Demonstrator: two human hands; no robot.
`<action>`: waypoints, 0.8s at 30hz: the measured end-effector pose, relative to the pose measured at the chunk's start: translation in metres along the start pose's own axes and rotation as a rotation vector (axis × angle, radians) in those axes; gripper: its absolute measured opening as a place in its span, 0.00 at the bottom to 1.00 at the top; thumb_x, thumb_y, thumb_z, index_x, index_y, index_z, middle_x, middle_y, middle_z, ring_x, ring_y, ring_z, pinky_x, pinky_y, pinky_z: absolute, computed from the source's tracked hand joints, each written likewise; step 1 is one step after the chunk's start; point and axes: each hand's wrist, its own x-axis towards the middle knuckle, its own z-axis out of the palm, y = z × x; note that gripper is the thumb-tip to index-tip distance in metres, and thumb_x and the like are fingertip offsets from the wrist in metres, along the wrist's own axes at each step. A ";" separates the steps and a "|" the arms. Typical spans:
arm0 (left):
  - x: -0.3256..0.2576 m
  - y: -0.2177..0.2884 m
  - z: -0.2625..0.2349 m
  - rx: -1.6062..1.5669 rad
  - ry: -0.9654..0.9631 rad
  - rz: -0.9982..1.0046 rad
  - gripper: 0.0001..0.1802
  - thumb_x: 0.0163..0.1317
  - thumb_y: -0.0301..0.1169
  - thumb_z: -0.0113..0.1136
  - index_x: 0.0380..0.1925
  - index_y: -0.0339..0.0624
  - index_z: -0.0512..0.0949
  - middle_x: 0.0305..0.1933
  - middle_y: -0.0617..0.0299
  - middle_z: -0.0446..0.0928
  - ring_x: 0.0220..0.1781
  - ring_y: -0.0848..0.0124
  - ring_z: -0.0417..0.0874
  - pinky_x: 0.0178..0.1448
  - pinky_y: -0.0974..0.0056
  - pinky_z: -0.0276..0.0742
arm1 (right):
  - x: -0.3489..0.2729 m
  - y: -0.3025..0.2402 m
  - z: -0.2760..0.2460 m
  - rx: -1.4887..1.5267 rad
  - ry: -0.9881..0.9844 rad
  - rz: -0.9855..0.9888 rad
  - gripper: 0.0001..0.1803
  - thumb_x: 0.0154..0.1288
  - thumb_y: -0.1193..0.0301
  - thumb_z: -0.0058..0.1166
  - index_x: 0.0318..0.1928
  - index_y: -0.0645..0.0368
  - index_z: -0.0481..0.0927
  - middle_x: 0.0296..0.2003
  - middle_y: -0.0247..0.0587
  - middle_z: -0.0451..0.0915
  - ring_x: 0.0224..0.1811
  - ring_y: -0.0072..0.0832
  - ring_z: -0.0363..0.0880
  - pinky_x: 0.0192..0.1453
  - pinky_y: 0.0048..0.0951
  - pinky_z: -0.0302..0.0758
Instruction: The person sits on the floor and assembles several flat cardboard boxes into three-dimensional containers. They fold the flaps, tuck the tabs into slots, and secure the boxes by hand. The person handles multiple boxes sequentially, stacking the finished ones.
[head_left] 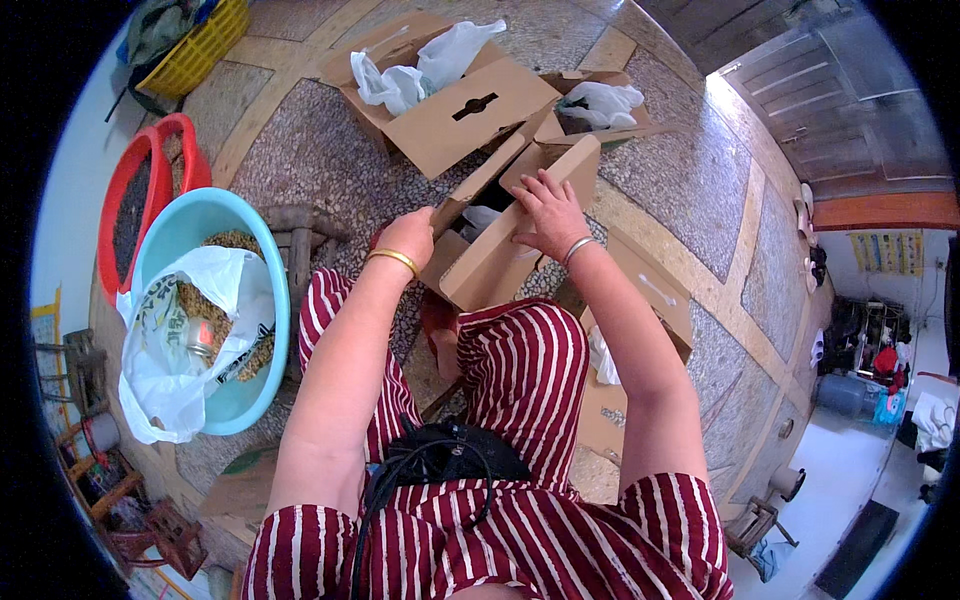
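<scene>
In front of my knees stands an open brown cardboard box (490,267), with whitish plastic (481,217) visible inside. My left hand (408,238) is closed round the box's left edge, its fingertips partly hidden. Across the raised right flap (575,160) lies my right hand (556,212), fingers over the top edge and thumb on the near face, holding it. The left wrist bears a gold bangle, the right a silver one.
Beyond stand a larger open carton (470,110) with white plastic bags and a smaller carton (600,105). To my left are a light-blue basin (283,330) holding a bag and a can, red tubs (112,200) and a wooden stool (300,235). Another carton (650,290) lies by my right arm.
</scene>
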 end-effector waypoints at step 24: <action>-0.005 -0.007 -0.011 0.086 -0.014 -0.092 0.11 0.60 0.28 0.45 0.41 0.40 0.72 0.39 0.43 0.77 0.44 0.48 0.77 0.48 0.50 0.72 | 0.042 0.052 0.011 0.052 0.433 0.182 0.27 0.49 0.62 0.59 0.51 0.57 0.73 0.56 0.51 0.65 0.57 0.48 0.63 0.62 0.43 0.61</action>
